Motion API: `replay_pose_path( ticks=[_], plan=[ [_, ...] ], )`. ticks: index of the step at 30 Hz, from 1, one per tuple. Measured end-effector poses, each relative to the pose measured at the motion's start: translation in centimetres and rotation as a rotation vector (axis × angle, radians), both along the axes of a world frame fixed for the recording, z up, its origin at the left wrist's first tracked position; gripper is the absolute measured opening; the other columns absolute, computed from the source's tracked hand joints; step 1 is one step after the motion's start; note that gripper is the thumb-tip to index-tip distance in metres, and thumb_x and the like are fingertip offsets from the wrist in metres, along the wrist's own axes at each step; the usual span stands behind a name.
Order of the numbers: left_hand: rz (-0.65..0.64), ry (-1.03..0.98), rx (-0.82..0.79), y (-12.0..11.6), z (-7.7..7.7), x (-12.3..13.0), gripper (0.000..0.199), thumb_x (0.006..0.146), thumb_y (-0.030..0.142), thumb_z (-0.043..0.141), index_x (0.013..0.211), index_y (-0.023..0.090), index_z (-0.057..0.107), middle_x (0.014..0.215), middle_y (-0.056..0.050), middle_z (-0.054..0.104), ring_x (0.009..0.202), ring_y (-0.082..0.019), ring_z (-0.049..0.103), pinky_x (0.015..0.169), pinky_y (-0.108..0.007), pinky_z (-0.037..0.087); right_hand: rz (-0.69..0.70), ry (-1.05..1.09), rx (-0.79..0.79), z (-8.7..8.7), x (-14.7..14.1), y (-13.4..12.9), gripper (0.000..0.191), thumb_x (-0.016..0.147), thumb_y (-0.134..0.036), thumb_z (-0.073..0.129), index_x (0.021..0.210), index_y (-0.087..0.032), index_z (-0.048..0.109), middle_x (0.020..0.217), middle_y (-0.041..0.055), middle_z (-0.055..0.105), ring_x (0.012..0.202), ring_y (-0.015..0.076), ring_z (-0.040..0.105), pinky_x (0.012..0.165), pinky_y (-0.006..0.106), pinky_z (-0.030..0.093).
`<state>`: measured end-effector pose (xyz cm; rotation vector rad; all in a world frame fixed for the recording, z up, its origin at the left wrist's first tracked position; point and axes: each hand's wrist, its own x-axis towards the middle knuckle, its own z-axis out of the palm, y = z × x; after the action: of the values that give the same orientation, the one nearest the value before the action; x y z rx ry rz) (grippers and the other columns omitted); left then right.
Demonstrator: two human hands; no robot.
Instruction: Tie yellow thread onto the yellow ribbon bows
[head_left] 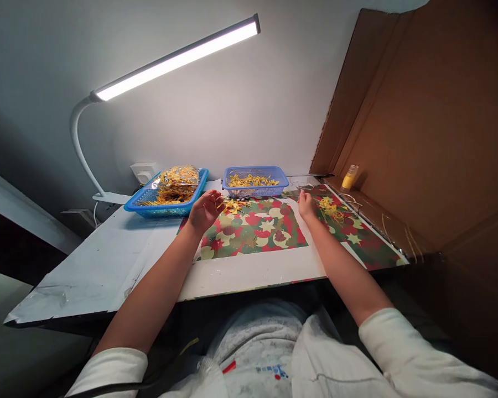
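Note:
My left hand [207, 210] is raised over the left edge of the camouflage-patterned sheet [265, 226], its fingers curled in toward the thumb. Just right of those fingertips lies a small pile of yellow ribbon bows [233, 207]; whether the fingers hold one is too small to tell. My right hand [307, 207] is closed in a pinch above the sheet's right part. A thin, clear strand [302, 185] shows near its fingertips, but what it grips cannot be made out. To its right is a bunch of yellow ties [331, 210].
A blue basket [161, 209] with yellow pieces and a plastic bag [179, 176] stands left. Behind the sheet is a periwinkle basket [255, 191] of yellow bows. A small yellow bottle [349, 177] stands by the cardboard wall [431, 121]. A lit lamp [178, 59] hangs above.

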<state>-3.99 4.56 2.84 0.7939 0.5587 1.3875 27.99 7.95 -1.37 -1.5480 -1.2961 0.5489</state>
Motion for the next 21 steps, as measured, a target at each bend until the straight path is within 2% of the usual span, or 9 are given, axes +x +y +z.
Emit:
replay_pose_path(
  ticks=[2,5,11,14,16,17,19,21],
  plan=[
    [0.011,-0.002,-0.009,0.0,0.0,0.1,0.005,0.071,0.022,0.068,0.067,0.021,0.063,0.067,0.004,0.068,0.061,-0.01,0.062,0.061,-0.023,0.049,-0.034,-0.113,-0.012,-0.3,-0.6,-0.3,0.032,0.092,-0.042,0.037,0.07,-0.02,0.048,0.098,0.0159,0.061,0.114,0.0311,0.049,0.1,0.05,0.035],
    [0.035,0.038,0.003,-0.1,0.0,0.2,0.004,0.071,0.022,0.066,0.068,0.021,0.064,0.07,0.003,0.068,0.064,-0.01,0.062,0.06,-0.022,0.048,-0.013,-0.255,-0.055,-0.6,-1.5,-1.1,0.022,0.088,-0.033,0.048,0.071,-0.02,0.051,0.111,0.017,0.058,0.12,0.0336,0.041,0.103,0.053,0.027],
    [0.078,0.184,0.088,0.3,-0.3,0.5,0.01,0.07,0.026,0.07,0.066,0.019,0.064,0.062,0.003,0.06,0.058,-0.008,0.055,0.056,-0.02,0.043,0.087,-0.357,-0.066,0.0,-1.9,-2.0,0.009,0.083,-0.027,0.058,0.082,-0.019,0.061,0.116,0.0149,0.055,0.122,0.035,0.036,0.103,0.054,0.025],
    [0.105,0.246,0.126,0.2,-0.4,0.7,0.011,0.068,0.027,0.073,0.066,0.019,0.066,0.059,0.004,0.056,0.056,-0.008,0.052,0.055,-0.02,0.041,0.159,-0.3,-0.039,0.7,-3.1,-2.4,0.017,0.085,-0.028,0.052,0.092,-0.018,0.063,0.122,0.0145,0.054,0.123,0.0322,0.037,0.103,0.048,0.03],
    [0.135,0.295,0.165,0.0,-0.5,1.0,0.011,0.066,0.026,0.076,0.064,0.018,0.068,0.062,0.003,0.057,0.057,-0.008,0.05,0.056,-0.021,0.04,0.251,-0.23,-0.051,1.1,-4.9,-3.1,0.023,0.089,-0.031,0.046,0.094,-0.018,0.064,0.117,0.0139,0.058,0.116,0.0284,0.047,0.097,0.042,0.039],
    [0.153,0.317,0.189,-0.2,-0.5,1.2,0.01,0.065,0.024,0.077,0.063,0.018,0.069,0.065,0.002,0.058,0.059,-0.008,0.05,0.057,-0.021,0.04,0.324,-0.19,-0.076,1.3,-6.2,-3.7,0.027,0.09,-0.033,0.043,0.093,-0.018,0.065,0.11,0.0127,0.063,0.106,0.026,0.054,0.09,0.039,0.044],
    [0.189,0.353,0.239,-0.6,-0.5,1.6,0.01,0.062,0.021,0.079,0.06,0.018,0.07,0.072,0.001,0.06,0.068,-0.01,0.053,0.061,-0.021,0.041,0.491,-0.11,-0.159,1.5,-8.9,-4.9,0.038,0.093,-0.04,0.037,0.089,-0.017,0.067,0.092,0.0112,0.069,0.085,0.0226,0.062,0.073,0.035,0.051],
    [0.23,0.426,0.324,-0.9,-0.5,2.0,0.01,0.062,0.021,0.08,0.059,0.02,0.07,0.078,-0.001,0.061,0.079,-0.014,0.055,0.067,-0.022,0.043,0.7,0.0,-0.272,1.6,-11.3,-6.3,0.051,0.095,-0.045,0.028,0.085,-0.016,0.068,0.081,0.0104,0.071,0.072,0.0197,0.065,0.063,0.031,0.053]
  ],
)
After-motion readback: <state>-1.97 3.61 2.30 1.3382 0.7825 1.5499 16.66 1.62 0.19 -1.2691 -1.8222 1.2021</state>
